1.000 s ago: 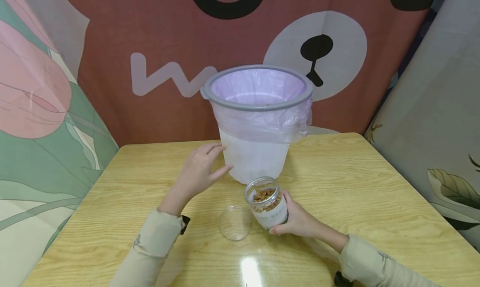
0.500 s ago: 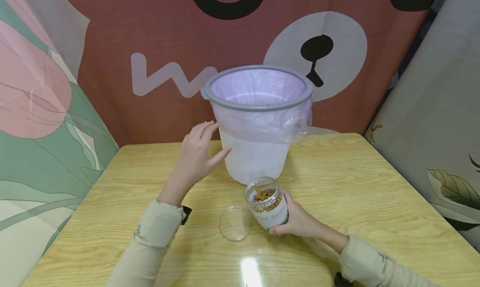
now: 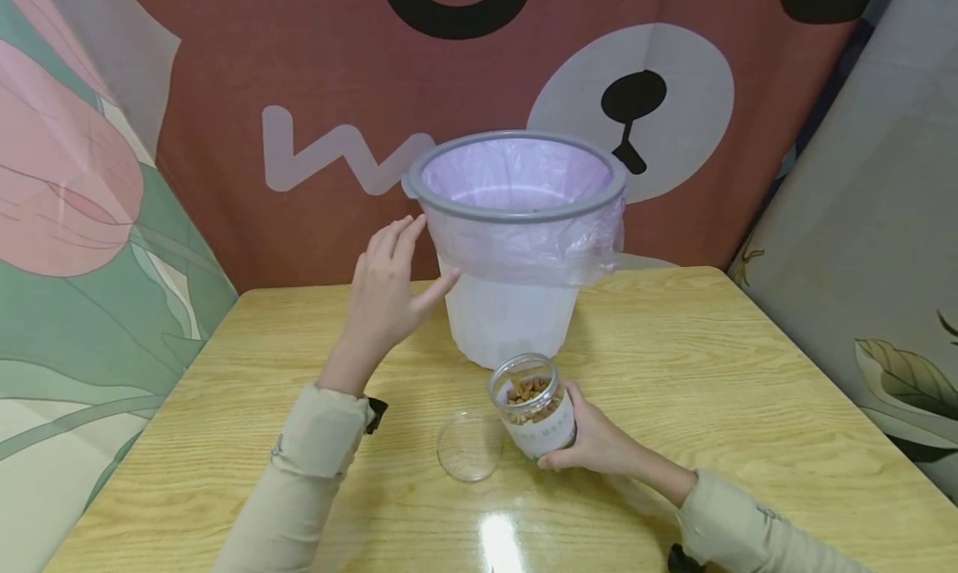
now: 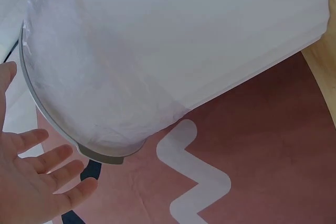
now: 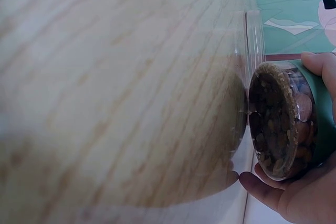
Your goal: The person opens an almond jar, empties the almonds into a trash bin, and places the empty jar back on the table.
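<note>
My right hand (image 3: pixel 595 436) grips a clear open-topped jar (image 3: pixel 542 432) with a pale label. Brown nuts (image 3: pixel 527 390) show through the jar's mouth, and more fill its bottom (image 5: pixel 273 121) in the right wrist view. The jar tilts slightly. My left hand (image 3: pixel 385 286) is raised beside a white trash bin (image 3: pixel 509 323), holding nothing, with its fingers spread. In the left wrist view the fingers (image 4: pixel 55 158) lie near the bin's grey rim (image 4: pixel 52 121). Whether any fingertip touches the bin I cannot tell. A thin purple bag (image 3: pixel 516 249) lines the bin and folds over its outside.
A round clear lid (image 3: pixel 470 446) lies flat on the wooden table (image 3: pixel 711 373), left of the jar. Behind the table hangs a red-brown printed cloth (image 3: pixel 299 49). Patterned cloths (image 3: pixel 67 224) stand along the sides.
My left hand has risen along the bin's left side, from its lower wall to just below the rim. The right hand and the jar have stayed in place.
</note>
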Demonstrator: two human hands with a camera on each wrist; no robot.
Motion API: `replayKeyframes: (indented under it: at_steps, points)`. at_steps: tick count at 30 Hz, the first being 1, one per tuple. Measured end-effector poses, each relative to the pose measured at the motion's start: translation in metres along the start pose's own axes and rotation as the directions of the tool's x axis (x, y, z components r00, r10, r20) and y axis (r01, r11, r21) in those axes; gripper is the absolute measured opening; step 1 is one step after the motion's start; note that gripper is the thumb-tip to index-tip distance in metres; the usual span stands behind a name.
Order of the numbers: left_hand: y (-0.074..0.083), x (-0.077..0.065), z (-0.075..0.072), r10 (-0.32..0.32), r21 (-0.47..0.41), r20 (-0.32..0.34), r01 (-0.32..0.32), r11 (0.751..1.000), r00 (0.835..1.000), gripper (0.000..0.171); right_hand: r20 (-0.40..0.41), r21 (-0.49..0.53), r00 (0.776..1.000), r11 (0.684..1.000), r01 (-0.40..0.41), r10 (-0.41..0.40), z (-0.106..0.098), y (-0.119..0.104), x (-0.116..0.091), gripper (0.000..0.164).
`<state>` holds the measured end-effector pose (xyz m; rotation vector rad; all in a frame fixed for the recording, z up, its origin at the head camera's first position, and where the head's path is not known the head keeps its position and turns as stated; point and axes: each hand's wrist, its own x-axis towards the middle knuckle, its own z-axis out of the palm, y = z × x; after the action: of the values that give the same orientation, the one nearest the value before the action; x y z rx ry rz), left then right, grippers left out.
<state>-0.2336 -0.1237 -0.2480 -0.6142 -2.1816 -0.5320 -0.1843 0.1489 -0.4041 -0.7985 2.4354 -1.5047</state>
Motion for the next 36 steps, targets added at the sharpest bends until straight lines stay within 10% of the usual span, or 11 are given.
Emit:
replayKeyframes:
  at_steps: [36]
  points:
    - [-0.002,0.044,-0.003,-0.148,0.105,0.215,0.128,0.986,0.965,0.074,-0.001,-0.024,1.0,1.0,-0.014,0.014,0.0,0.001,0.004,0.096]
